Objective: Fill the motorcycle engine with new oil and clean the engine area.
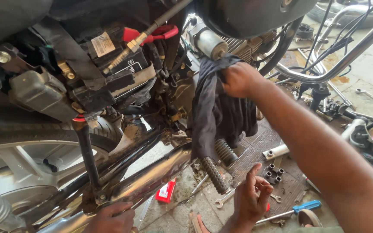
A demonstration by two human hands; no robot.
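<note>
My right hand (239, 79) is closed on a dark cloth (214, 112), pressed against the side of a motorcycle engine (182, 92) just below a silver cylinder (210, 43). The cloth hangs down over the footrest area. My left hand (250, 199) is low in the middle, fingers apart and holding nothing. It hovers beside a ribbed black footpeg (214, 174) and above a spanner (224, 199) on the floor. Another person's hand (110, 219) rests on the chrome exhaust pipe (152, 177) at the bottom left.
The battery (117, 51) with red caps sits up left, and the rear wheel (26, 168) is at left. On the tiled floor lie a red box (166, 191), several sockets (273, 172) and a blue-handled screwdriver (301, 208). Chrome handlebar tubes (346, 56) cross upper right.
</note>
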